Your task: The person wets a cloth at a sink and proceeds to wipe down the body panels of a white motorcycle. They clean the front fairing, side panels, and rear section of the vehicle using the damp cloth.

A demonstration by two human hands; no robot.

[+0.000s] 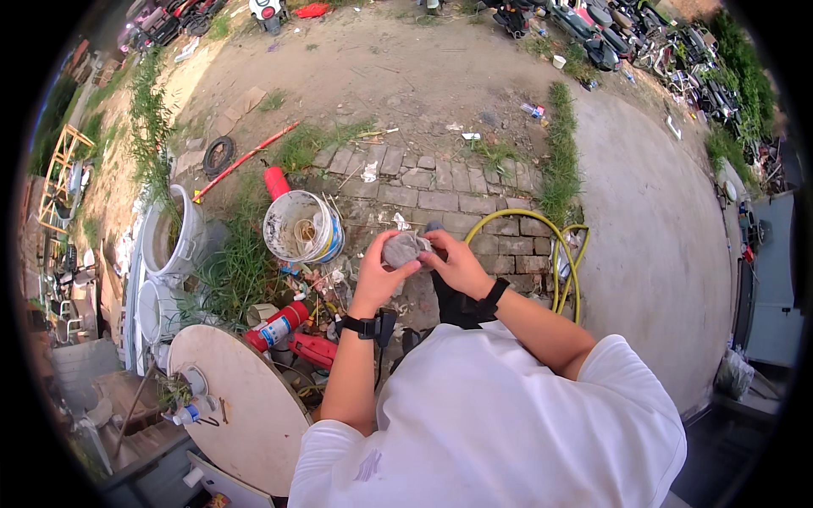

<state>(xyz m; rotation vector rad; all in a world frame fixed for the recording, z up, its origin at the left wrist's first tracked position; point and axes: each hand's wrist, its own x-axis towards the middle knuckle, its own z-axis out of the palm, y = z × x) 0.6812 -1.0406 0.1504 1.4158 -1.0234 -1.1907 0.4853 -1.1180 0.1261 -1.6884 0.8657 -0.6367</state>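
A crumpled grey cloth (405, 249), seemingly a rag, is held up in front of my body between both hands. Curled round its left side is my left hand (376, 275), with the thumb pressed along the lower edge. My right hand (460, 267) grips the cloth from the right, fingers bent over its top. Part of the cloth is covered by the fingers, so whether anything is wrapped inside cannot be seen. Just beyond and to the left stands a white bucket (269, 222) with dirty inner walls.
A round board (241, 423) lies at lower left, bearing a plastic bottle (188, 413). Next to it is a red fire extinguisher (279, 326) among litter. A yellow hose (578, 262) loops over bricks at right. Larger white tubs (190, 245) stand at left; a tyre (218, 157) lies beyond.
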